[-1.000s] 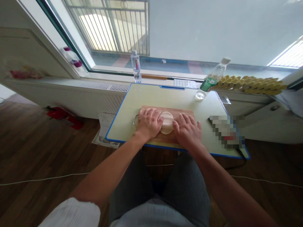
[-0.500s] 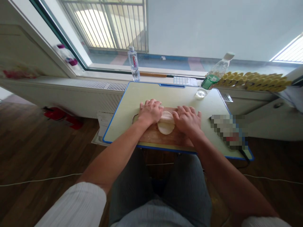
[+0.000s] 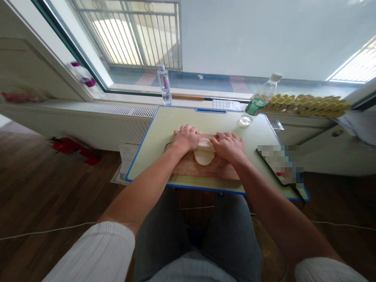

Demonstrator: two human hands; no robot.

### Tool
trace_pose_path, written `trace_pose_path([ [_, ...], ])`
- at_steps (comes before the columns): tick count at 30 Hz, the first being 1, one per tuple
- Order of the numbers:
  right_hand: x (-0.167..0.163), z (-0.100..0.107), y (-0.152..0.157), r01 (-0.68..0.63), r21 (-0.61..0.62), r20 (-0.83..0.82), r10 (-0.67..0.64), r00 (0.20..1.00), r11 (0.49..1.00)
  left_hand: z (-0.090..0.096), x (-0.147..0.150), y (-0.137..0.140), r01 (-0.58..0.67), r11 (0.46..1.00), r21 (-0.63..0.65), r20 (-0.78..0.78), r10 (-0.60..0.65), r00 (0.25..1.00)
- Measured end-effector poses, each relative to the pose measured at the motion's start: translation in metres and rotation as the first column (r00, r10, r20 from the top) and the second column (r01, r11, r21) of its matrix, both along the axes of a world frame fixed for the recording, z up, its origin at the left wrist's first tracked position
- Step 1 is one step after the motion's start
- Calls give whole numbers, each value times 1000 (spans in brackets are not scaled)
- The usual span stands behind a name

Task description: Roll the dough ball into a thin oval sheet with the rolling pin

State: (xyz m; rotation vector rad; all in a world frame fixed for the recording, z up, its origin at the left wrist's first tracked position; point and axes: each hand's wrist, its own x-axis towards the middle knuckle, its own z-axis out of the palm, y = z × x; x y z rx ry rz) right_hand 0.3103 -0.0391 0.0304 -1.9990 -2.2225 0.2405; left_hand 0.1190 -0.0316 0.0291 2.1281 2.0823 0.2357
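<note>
A pale round sheet of dough [image 3: 204,158] lies on a wooden cutting board [image 3: 202,171]. Across its upper part runs a light rolling pin [image 3: 206,145], of which only the middle shows between my hands. My left hand [image 3: 187,138] is closed over the pin's left end, fingers curled forward. The pin's right end is covered by my right hand [image 3: 228,145], bent over it in the same way. Both palms rest low over the board.
The board lies on a small blue-edged table [image 3: 176,117] against a windowsill. A green-labelled bottle [image 3: 256,105] stands at its back right, and a blurred flat object [image 3: 277,164] lies to the right. A clear bottle [image 3: 165,86] stands on the sill. A red fire extinguisher [image 3: 75,149] lies on the floor.
My hands and the rolling pin have shifted slightly forward over the dough, away from me. The whole view has tilted a little upward.
</note>
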Motion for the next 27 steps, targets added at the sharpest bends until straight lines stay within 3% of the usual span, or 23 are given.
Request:
trace_pose_path([
  [13,4,2,-53,-17,60,42,14,999,998,-7,5,-50,20,994,104,-20,-18,1000],
  [19,3,2,-38,6,13,8,-6,1000,1000,-6,5,-43,11,996,89,20,-12,1000],
  [23,3,3,-24,4,-40,18,-3,1000,999,-2,4,-29,16,1000,-19,5,-16,1000],
  [27,3,3,-7,-30,10,24,29,999,1000,-1,2,-12,19,998,-52,-1,-19,1000],
])
